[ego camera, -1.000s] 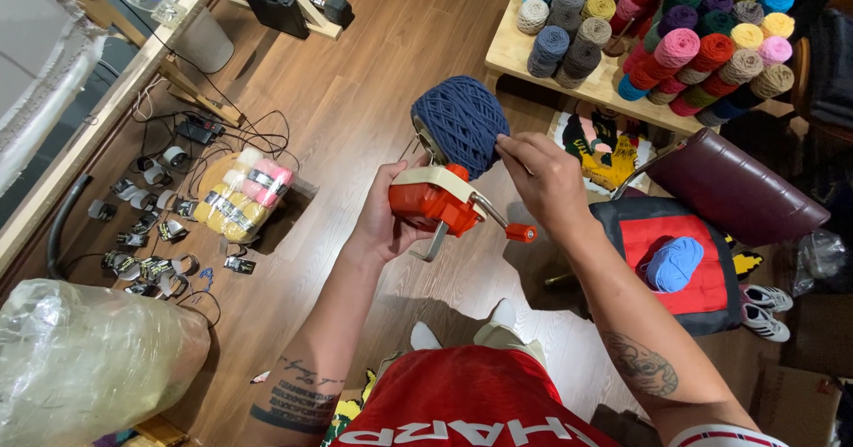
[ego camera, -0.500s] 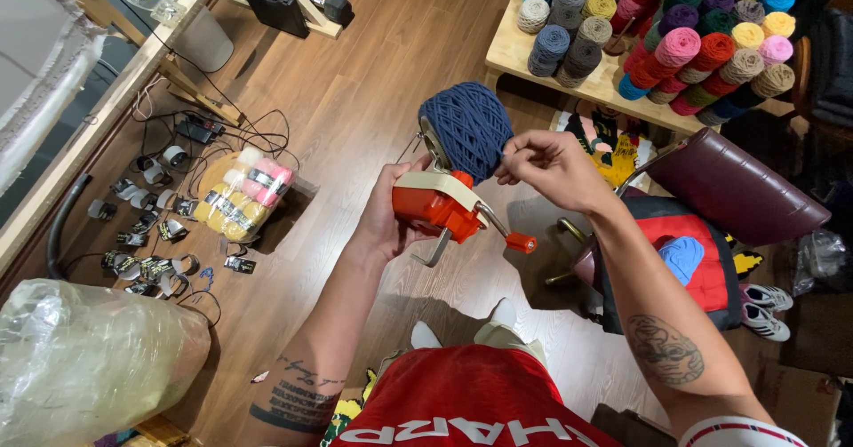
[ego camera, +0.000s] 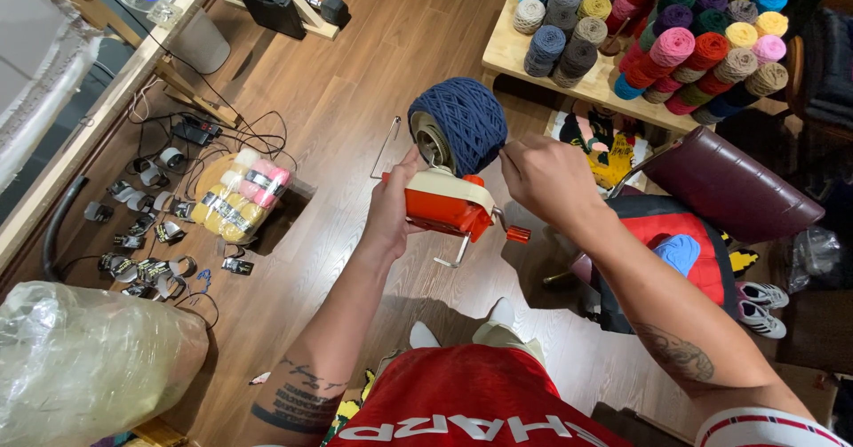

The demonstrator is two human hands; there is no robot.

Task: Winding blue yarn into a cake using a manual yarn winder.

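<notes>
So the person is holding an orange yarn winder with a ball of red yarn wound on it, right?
Not quite: the head view shows the yarn ball on the orange yarn winder is dark blue, not red. The left hand holds the winder; the right hand is at the ball.

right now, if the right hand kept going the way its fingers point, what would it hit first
The right hand points left at the dark blue wound yarn ball on the orange hand-crank winder; its fingers look already at its side, though depth is unclear.

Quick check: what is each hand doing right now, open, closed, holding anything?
Left hand: closed around the orange yarn winder, holding it up.
Right hand: fingers pinched at the dark blue yarn ball on the winder; strand too thin to see.
</notes>
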